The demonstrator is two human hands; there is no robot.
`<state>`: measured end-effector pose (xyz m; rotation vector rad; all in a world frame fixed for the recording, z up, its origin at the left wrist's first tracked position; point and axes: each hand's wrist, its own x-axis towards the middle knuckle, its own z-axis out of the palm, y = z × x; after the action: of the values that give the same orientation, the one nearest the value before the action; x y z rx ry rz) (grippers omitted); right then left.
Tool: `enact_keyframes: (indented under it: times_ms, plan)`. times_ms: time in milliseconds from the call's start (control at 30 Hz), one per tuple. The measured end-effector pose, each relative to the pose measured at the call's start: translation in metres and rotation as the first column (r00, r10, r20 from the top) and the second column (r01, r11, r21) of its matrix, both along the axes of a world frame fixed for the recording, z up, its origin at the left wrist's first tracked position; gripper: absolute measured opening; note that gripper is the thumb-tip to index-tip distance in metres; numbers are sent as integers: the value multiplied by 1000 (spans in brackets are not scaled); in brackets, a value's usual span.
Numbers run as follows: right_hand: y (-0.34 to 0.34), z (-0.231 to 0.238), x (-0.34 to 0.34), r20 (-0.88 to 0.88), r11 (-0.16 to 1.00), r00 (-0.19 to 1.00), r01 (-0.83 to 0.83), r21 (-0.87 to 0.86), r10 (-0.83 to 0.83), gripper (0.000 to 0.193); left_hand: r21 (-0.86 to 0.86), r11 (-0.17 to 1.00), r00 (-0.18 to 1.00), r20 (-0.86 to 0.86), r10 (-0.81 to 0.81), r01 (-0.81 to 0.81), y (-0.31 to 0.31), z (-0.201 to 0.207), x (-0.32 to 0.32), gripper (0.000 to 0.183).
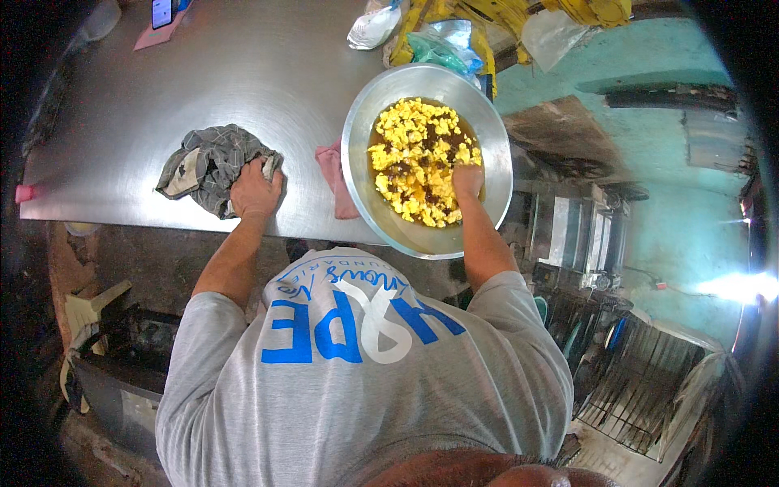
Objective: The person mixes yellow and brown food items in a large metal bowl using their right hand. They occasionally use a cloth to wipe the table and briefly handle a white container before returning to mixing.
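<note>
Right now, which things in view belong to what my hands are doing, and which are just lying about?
Apparently in use:
metal bowl
yellow pieces, your right hand among them
grey checked cloth, your left hand on it

Apparently just lying about:
phone, far left
pink cloth beside the bowl
green plastic bag beyond the bowl

The metal bench (300,65) carries a phone (161,13) with a lit screen toward its far left and a pink cloth (330,183) at its near edge. By its right end are a white bag (375,28), a green bag (434,53) and yellow material (515,24) (fabric or plastic, I cannot tell). Right of it rises a turquoise wall (673,219).
</note>
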<state>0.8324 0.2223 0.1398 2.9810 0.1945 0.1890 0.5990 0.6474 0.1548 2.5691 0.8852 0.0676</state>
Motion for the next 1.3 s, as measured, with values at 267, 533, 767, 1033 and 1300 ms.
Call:
enact_keyframes:
  times_ms: [267, 533, 767, 1033, 1300]
  plan:
    - [56, 15, -78, -321, 986, 938, -90, 138, 131, 31, 12, 1000, 999, 41, 23, -23, 5, -1, -6, 43]
    - [122, 30, -6, -204, 939, 919, -345, -4, 337, 38, 34, 998, 998, -42, 45, -43, 3, -1, -3, 44]
    - [194, 22, -31, -481, 888, 784, -459, -22, 393, 42, 3, 998, 995, -73, 65, -65, 3, -5, 0, 45]
    - [102, -20, 8, -393, 866, 836, -473, -160, 384, 25, 24, 999, 999, -32, 32, -32, 3, -8, 0, 42]
    - [39, -10, -61, -399, 859, 811, -502, -101, 427, 42, 24, 999, 998, -43, 41, -40, -3, 2, 2, 44]
